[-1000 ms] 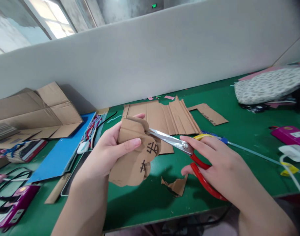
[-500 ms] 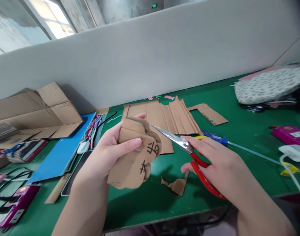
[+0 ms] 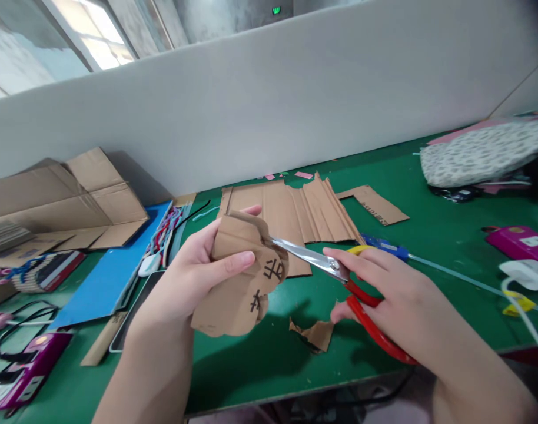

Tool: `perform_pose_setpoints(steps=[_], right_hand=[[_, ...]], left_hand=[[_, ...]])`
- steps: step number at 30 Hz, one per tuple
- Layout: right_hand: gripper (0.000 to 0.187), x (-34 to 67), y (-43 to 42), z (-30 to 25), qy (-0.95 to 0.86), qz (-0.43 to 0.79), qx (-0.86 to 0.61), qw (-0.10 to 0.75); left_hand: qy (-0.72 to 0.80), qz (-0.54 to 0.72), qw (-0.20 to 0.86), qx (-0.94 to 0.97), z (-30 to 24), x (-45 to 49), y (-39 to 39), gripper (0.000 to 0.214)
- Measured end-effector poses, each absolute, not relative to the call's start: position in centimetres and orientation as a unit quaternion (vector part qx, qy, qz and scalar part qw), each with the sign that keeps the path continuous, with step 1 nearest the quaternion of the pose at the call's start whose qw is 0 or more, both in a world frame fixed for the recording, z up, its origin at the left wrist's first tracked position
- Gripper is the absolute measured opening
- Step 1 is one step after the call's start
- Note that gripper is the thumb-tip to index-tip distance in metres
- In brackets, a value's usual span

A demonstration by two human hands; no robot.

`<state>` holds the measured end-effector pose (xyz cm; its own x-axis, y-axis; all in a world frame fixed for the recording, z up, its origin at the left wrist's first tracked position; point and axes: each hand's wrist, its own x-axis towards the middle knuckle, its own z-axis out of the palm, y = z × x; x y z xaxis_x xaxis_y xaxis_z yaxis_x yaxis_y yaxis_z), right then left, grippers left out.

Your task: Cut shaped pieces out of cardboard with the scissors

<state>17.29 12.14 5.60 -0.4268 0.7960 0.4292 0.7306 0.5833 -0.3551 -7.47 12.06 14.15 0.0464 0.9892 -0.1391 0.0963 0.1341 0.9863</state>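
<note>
**Cardboard cutout (image 3: 242, 288) mid-snip**

Left hand (image 3: 192, 282) pinches it tight at 9 o'clock, held above the green table (image 3: 428, 235). Scissors (image 3: 311, 258) bite its 3 o'clock edge, right hand (image 3: 397, 300) curled snug through the red loops. I'd rotate the cardboard, not the blades, thumb clear.

Bright even daylight, soft shadows, warped edges.

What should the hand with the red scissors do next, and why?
Probably one short snip along the rim. The right hand holds the red-handled steel scissors with the blade tips meeting the upper edge of the wavy brown cardboard piece with black writing, which the left hand grips.
</note>
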Motion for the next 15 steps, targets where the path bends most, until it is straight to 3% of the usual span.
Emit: perform_pose_setpoints(steps=[5,15], right_hand=[[0.064,17.46,12.24,5.43,-0.843,0.056,-0.452,0.286],[0.076,17.61,12.0,5.44,-0.844,0.069,-0.454,0.277]], left_hand=[[0.537,0.437,0.522,0.498,14.13,-7.47,12.06,0.053],[0.539,0.44,0.522,0.494,14.18,-7.37,11.98,0.054]])
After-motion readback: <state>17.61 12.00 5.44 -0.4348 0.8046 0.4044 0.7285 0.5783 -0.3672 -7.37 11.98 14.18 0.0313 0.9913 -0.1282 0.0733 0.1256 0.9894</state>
